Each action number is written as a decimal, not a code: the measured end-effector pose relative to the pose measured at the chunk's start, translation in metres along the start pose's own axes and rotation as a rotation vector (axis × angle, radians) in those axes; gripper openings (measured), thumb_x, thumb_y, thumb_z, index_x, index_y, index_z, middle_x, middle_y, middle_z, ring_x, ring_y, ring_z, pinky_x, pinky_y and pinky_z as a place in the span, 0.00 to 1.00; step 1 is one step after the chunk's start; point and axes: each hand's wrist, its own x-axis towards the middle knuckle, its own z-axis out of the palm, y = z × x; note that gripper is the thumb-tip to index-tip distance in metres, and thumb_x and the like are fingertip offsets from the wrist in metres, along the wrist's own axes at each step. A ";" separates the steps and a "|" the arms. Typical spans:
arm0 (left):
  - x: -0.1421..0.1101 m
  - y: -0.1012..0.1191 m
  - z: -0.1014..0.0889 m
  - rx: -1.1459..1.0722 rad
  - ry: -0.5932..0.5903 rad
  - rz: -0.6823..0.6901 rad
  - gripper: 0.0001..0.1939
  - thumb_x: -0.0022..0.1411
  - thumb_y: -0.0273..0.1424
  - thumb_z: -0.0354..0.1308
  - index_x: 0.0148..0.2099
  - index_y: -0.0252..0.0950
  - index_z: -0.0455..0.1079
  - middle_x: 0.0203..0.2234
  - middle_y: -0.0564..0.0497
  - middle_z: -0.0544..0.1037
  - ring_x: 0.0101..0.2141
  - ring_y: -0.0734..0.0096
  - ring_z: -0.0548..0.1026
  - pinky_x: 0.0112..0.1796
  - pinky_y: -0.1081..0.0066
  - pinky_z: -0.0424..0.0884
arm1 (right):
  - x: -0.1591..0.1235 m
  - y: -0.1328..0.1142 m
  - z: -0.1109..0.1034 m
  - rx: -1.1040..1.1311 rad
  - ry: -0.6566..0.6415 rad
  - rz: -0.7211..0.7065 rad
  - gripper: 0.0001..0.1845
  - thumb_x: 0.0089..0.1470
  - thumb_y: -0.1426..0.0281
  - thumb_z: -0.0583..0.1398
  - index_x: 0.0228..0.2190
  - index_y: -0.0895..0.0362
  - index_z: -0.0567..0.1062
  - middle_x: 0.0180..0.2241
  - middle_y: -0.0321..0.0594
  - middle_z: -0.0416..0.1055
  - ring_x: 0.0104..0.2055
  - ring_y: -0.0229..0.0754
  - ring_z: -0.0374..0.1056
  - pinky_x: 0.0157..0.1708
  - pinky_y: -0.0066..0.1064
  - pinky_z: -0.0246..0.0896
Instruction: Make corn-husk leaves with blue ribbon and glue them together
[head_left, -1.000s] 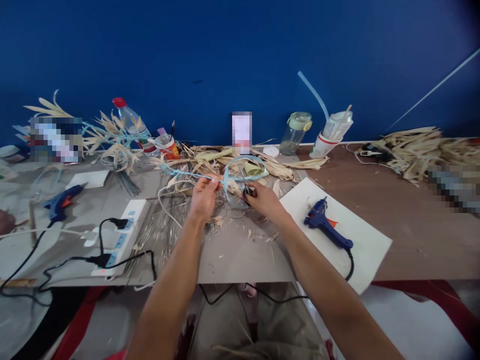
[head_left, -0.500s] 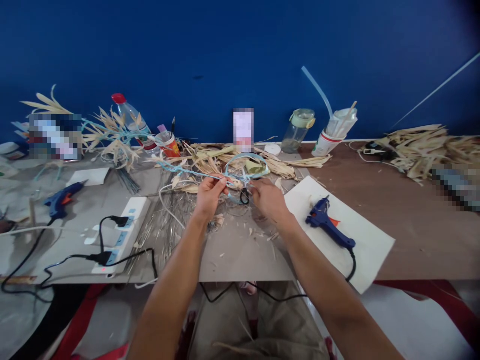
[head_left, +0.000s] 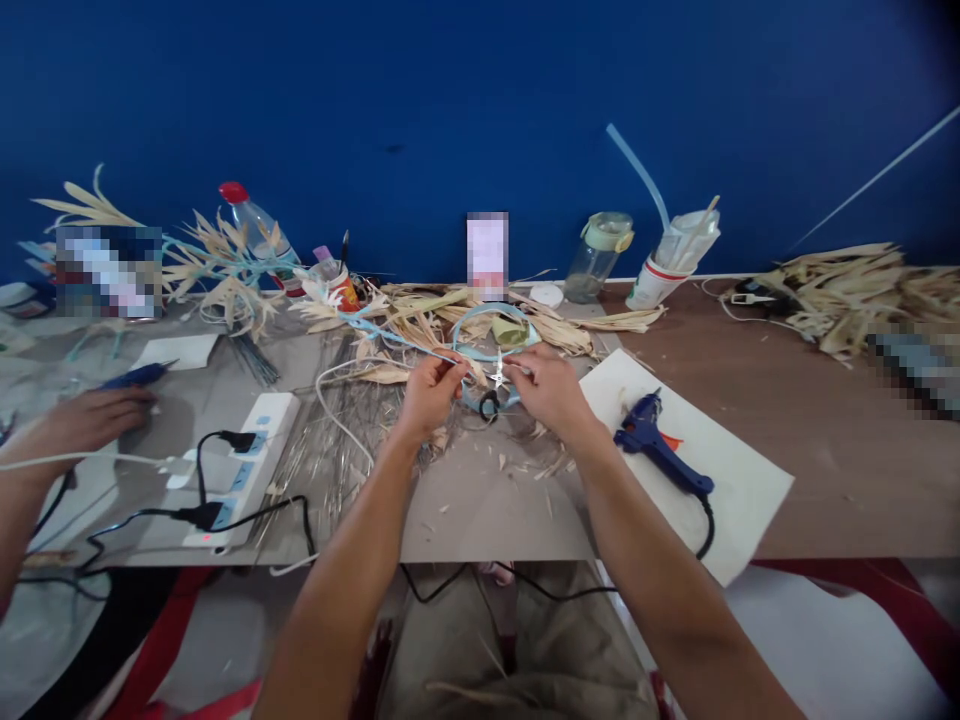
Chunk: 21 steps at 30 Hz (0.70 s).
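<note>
At the far left of the table, another person's hand [head_left: 112, 408] is over the handle of a blue glue gun [head_left: 142, 374], and I cannot tell how tightly it grips. Next comes a white power strip [head_left: 244, 465] with black plugs in it. Behind it, a clear bottle [head_left: 259, 232] with a red cap leans by some dry leaves. Lots of thin wires [head_left: 319, 440] lie in a messy patch.

A blue stem [head_left: 382, 332] slants from near the orange cup [head_left: 346, 292] down to the left hand [head_left: 430, 395], in the middle of the table. The left thumb and fingers pinch it. Small scissors [head_left: 498, 380] with black handles are between the two hands, just beside the right fingertips. A loop of blue ribbon [head_left: 480, 356] is just behind them.

The right hand [head_left: 551, 388] has its fingers bent and close together; I cannot tell what they hold. To its right, a second blue glue gun [head_left: 666, 452] lies on a white sheet [head_left: 731, 510]. Dry husks [head_left: 832, 290] are piled at the far right.
</note>
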 end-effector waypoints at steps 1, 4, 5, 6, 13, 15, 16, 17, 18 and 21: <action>0.000 0.000 0.001 0.013 -0.004 0.005 0.11 0.51 0.36 0.61 0.32 0.34 0.66 0.21 0.56 0.71 0.16 0.82 0.64 0.19 0.77 0.58 | 0.000 -0.003 0.004 0.097 0.015 -0.027 0.13 0.55 0.66 0.55 0.36 0.57 0.77 0.36 0.44 0.72 0.38 0.41 0.66 0.38 0.31 0.58; -0.002 0.001 0.002 0.045 -0.020 0.027 0.10 0.52 0.35 0.60 0.32 0.34 0.67 0.21 0.56 0.70 0.17 0.82 0.64 0.20 0.77 0.59 | -0.002 -0.014 0.018 0.278 0.012 -0.035 0.11 0.51 0.64 0.58 0.30 0.57 0.76 0.31 0.40 0.70 0.33 0.39 0.64 0.35 0.30 0.57; -0.003 0.001 0.003 0.047 -0.029 0.034 0.10 0.53 0.35 0.60 0.32 0.34 0.67 0.22 0.56 0.70 0.18 0.82 0.64 0.21 0.76 0.60 | -0.003 -0.018 0.022 0.317 0.025 -0.006 0.10 0.50 0.63 0.58 0.27 0.57 0.75 0.29 0.39 0.69 0.31 0.38 0.63 0.33 0.30 0.56; -0.003 0.002 0.003 0.047 -0.040 0.039 0.09 0.53 0.35 0.59 0.32 0.34 0.67 0.22 0.56 0.69 0.18 0.82 0.64 0.21 0.76 0.60 | -0.003 -0.020 0.026 0.368 0.031 0.038 0.11 0.49 0.62 0.58 0.24 0.58 0.73 0.26 0.37 0.68 0.29 0.37 0.61 0.32 0.29 0.54; -0.006 0.004 0.004 -0.014 -0.128 0.125 0.10 0.54 0.36 0.60 0.31 0.34 0.67 0.30 0.52 0.68 0.22 0.82 0.66 0.24 0.75 0.64 | 0.000 -0.018 0.032 1.215 -0.340 0.486 0.15 0.42 0.61 0.62 0.17 0.58 0.66 0.18 0.32 0.62 0.20 0.32 0.53 0.23 0.26 0.49; -0.006 0.005 0.005 -0.042 -0.145 0.110 0.10 0.53 0.36 0.60 0.31 0.35 0.68 0.30 0.52 0.68 0.22 0.82 0.66 0.23 0.76 0.64 | 0.001 -0.017 0.029 1.369 -0.498 0.591 0.13 0.44 0.64 0.61 0.18 0.58 0.66 0.19 0.33 0.62 0.20 0.32 0.54 0.23 0.26 0.49; -0.007 0.006 0.005 -0.053 -0.150 0.094 0.10 0.53 0.36 0.60 0.31 0.35 0.68 0.30 0.52 0.68 0.22 0.82 0.66 0.23 0.76 0.64 | 0.001 -0.017 0.027 1.430 -0.564 0.642 0.12 0.46 0.66 0.59 0.18 0.58 0.66 0.19 0.33 0.62 0.21 0.32 0.54 0.23 0.26 0.50; -0.007 0.007 0.005 -0.062 -0.151 0.076 0.09 0.53 0.36 0.61 0.31 0.35 0.68 0.30 0.52 0.68 0.22 0.82 0.65 0.23 0.76 0.64 | 0.001 -0.017 0.025 1.481 -0.623 0.691 0.11 0.48 0.67 0.58 0.19 0.59 0.66 0.19 0.34 0.62 0.21 0.32 0.54 0.24 0.26 0.50; -0.008 0.007 0.005 -0.068 -0.150 0.057 0.09 0.53 0.36 0.61 0.30 0.35 0.68 0.30 0.52 0.68 0.22 0.82 0.65 0.23 0.76 0.64 | 0.001 -0.017 0.024 1.527 -0.670 0.736 0.11 0.50 0.68 0.56 0.19 0.59 0.66 0.19 0.34 0.61 0.21 0.32 0.54 0.24 0.26 0.51; -0.008 0.008 0.004 -0.082 -0.142 0.017 0.10 0.51 0.35 0.63 0.30 0.34 0.69 0.30 0.51 0.69 0.22 0.82 0.65 0.23 0.77 0.64 | 0.001 -0.018 0.021 1.639 -0.758 0.804 0.10 0.52 0.71 0.53 0.20 0.59 0.65 0.20 0.34 0.60 0.20 0.32 0.52 0.25 0.27 0.51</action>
